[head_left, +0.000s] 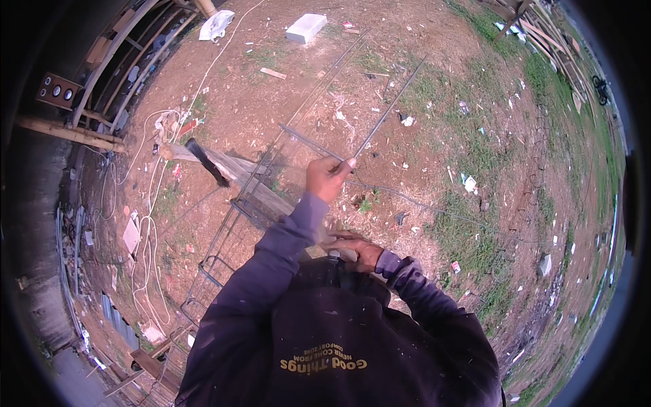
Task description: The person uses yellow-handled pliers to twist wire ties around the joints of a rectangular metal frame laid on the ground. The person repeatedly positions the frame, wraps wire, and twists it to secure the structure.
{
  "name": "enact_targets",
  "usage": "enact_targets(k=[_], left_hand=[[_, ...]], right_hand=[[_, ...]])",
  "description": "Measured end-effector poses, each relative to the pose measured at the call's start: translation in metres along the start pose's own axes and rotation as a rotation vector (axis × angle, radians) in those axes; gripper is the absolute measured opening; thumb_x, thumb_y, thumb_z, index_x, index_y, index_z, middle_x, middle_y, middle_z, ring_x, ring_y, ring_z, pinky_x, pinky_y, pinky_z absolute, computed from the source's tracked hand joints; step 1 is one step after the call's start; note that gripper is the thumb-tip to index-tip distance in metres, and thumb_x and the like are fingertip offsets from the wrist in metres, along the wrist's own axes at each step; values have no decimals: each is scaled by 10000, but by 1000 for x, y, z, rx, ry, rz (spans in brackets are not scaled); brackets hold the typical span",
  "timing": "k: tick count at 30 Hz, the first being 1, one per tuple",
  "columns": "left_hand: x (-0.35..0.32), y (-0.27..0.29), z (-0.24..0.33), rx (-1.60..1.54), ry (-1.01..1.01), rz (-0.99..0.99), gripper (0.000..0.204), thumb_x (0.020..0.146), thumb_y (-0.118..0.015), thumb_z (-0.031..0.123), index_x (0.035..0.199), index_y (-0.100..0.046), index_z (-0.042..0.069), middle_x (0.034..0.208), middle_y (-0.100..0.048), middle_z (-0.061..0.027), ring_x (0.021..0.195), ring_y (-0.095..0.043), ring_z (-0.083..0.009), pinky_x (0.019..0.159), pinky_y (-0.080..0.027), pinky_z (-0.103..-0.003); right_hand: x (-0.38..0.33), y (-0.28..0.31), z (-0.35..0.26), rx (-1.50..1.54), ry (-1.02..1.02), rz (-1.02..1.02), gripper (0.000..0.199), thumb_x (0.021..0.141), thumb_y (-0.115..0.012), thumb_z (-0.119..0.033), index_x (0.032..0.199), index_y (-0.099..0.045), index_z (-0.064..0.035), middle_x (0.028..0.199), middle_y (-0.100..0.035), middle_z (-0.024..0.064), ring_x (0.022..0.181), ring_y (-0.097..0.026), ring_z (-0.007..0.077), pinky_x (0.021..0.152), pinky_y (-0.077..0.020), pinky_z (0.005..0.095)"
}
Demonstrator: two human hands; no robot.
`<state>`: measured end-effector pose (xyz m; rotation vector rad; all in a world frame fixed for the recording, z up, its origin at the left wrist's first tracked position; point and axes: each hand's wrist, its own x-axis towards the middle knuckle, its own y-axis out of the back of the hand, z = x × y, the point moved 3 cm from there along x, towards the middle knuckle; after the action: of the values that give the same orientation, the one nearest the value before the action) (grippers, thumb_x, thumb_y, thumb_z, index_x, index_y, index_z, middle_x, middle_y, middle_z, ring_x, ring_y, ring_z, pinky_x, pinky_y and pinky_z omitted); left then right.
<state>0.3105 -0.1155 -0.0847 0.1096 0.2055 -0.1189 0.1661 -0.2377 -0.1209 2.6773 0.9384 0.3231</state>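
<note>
So the left hand (327, 179) was out front, thumb and fingers pinched together on a thin steel rod (388, 108). The rod ran up and to the right from that grip, slanting over the bare dirt. A second straight piece of steel (308, 141) came in from the upper left and met up around the same fingers. The right hand (363, 252) was tucked in close to the waist, fingers bent, just below and to the right of the left one. Honestly I couldn't tell if it was clamped on anything, since the fingers hid whatever might have been in there.

The rebar cage (234, 201), long bars with squared hoops, sat to the left of the hands and ran from the upper middle down past the left forearm. Under it lay a weathered plank (264, 197), angled across the ground, with a dark, narrow bundle (207, 163) lying across it near its far end (looked a bit like a brush, but don't quote me).

Farther out there was a pale block (306, 28) at the top, a white bag (217, 25) left of that, a wooden speaker box (57, 90) at the far left, and loose white cord (148, 224) snaking over the dirt.
</note>
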Motion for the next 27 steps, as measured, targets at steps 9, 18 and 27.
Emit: enact_targets(k=[9, 18, 27], left_hand=[[-5, 2, 5, -134, 207, -35, 349, 932, -678, 304, 844, -690, -33, 644, -602, -16, 511, -496, -69, 473, -401, -234], [0, 0, -1, -107, 100, -29, 358, 945, -664, 310, 807, -688, -19, 626, -584, -17, 496, -465, -57, 439, -370, -234], [6, 0, -11, -44, -38, -12, 336, 929, -684, 299, 791, -701, -8, 637, -607, -13, 532, -503, -66, 453, -388, -251]], right_hand=[[13, 32, -91, 54, -260, 67, 385, 874, -704, -249, 1189, -590, -58, 1241, -613, 156, 1121, -606, 317, 990, -458, 417], [32, 144, -96, 970, -379, 735, 639, 854, -558, -33, 1429, -284, 8, 916, -588, 138, 731, -635, 251, 696, -602, 484], [49, 197, 13, -131, -970, -336, 677, 872, -565, -131, 1492, -300, -68, 973, -665, 136, 821, -672, 211, 678, -530, 365]])
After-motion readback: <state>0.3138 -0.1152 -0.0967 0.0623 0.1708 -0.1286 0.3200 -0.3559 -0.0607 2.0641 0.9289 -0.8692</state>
